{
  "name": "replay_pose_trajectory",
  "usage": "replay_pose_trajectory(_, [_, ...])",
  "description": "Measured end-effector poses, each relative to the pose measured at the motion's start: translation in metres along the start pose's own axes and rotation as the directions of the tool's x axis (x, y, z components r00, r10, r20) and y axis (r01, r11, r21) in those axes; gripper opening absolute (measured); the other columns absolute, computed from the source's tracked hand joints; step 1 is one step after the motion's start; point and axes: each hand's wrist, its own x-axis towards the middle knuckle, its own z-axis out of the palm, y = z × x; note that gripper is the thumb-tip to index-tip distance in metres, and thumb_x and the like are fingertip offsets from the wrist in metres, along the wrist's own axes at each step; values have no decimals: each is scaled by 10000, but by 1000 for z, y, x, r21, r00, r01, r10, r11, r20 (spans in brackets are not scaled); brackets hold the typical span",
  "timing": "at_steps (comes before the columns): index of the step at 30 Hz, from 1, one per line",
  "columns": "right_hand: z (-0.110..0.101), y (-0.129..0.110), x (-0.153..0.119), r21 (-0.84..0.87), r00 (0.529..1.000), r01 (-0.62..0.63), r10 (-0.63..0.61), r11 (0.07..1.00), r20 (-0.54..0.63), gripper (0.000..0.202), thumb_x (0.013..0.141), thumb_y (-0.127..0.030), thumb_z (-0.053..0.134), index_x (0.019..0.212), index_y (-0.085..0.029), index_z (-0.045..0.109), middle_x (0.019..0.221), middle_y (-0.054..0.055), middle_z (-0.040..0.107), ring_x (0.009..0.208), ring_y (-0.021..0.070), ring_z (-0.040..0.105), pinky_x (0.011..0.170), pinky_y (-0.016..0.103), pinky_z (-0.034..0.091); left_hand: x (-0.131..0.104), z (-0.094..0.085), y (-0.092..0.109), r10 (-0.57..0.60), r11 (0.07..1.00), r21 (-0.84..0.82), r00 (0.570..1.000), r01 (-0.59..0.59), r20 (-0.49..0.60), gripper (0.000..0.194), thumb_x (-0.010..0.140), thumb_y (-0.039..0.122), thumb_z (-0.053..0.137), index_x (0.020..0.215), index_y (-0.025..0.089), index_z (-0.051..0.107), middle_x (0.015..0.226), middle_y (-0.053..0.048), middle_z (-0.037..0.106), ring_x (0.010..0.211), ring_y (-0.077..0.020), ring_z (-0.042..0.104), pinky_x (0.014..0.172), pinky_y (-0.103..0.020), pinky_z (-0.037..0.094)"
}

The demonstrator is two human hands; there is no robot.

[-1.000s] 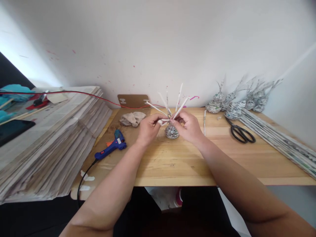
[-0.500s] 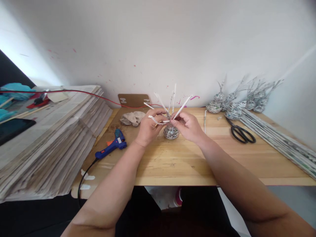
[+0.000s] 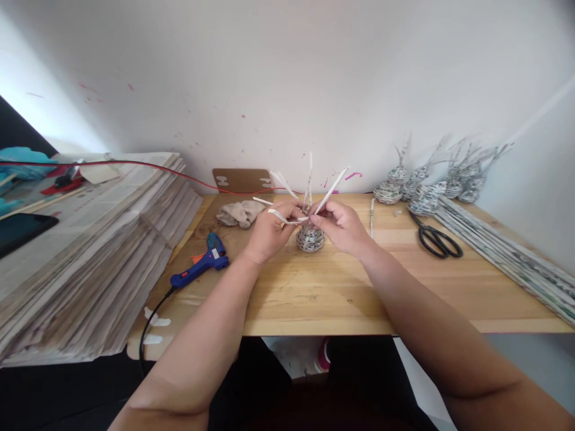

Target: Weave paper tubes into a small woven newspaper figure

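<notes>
A small round woven paper piece (image 3: pixel 309 239) stands on the wooden table, with several paper strips rising from its top. My left hand (image 3: pixel 273 230) is closed on strips at the left of its neck, and a bent flattened strip (image 3: pixel 279 216) crosses its fingers. Fingers of my right hand (image 3: pixel 340 225) pinch a white paper strip (image 3: pixel 333 189) that slants up to the right. Both hands nearly meet just above the woven body, and the fingertips partly hide the neck.
A blue glue gun (image 3: pixel 202 265) and a crumpled cloth (image 3: pixel 240 214) lie left, beside a tall newspaper stack (image 3: pixel 103 257). At right are black scissors (image 3: pixel 438 240), several woven pieces (image 3: pixel 389 190) and long paper rolls (image 3: pixel 503 257). A short strip (image 3: pixel 372 217) lies near my right hand.
The strips above the woven piece have shifted, with some leaning further left. Both hands keep their grip in nearly the same place. The whole view has moved slightly.
</notes>
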Motion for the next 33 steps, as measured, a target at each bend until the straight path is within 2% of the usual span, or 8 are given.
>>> replay_pose_trajectory(3, [0,-1,0,12,1000,-6,6,1000,5,153,835,-333,690,890,-199,642,826,23,677,713,155,637,698,315,544,-2,3,-3,-63,994,-87,998,63,11,108,906,253,643,817,195,666,922,-71,750,875,-182,704,806,-323,541])
replay_pose_trajectory(10, [-2,-1,0,0,1000,-10,10,1000,29,162,832,-314,677,921,-182,644,800,35,681,713,167,650,685,319,534,-5,9,-4,-185,955,-236,983,178,-8,112,895,261,654,815,184,665,852,-55,722,815,-167,669,713,-285,542])
replay_pose_trajectory(17, [-1,-4,-1,-231,998,63,-65,971,0,59,789,-198,677,842,-182,654,764,26,682,674,153,622,625,274,474,-4,13,0,-227,920,-333,974,206,-25,186,870,333,697,797,167,657,793,-35,675,685,-121,598,648,-241,498])
replay_pose_trajectory(21, [1,-3,-2,-352,990,93,-125,932,-72,42,777,-168,683,814,-187,683,759,24,697,662,144,614,609,263,443,-4,15,1,-263,890,-391,965,234,-21,198,859,338,702,779,170,634,757,-16,645,627,-103,559,609,-229,472])
replay_pose_trajectory(26, [0,-6,-2,-368,988,106,-140,924,-65,28,780,-207,712,777,-184,696,721,22,694,628,140,596,587,265,438,-6,17,-3,-285,897,-357,958,259,-20,134,866,257,674,772,181,616,684,14,604,605,-99,550,592,-218,464])
replay_pose_trajectory(30, [-2,-11,-4,-317,988,146,-154,937,0,124,850,-294,675,851,-177,715,817,54,730,711,165,658,663,290,505,-7,19,-7,-309,894,-357,949,271,-54,79,874,238,653,824,183,629,690,18,605,591,-94,560,578,-211,464])
replay_pose_trajectory(33, [-1,-12,-5,-302,985,141,-164,943,-54,181,888,-345,643,864,-178,707,813,59,736,701,170,666,650,295,514,-7,22,-6,-333,896,-338,940,289,-77,71,873,251,653,862,182,638,724,11,626,589,-93,575,581,-215,475])
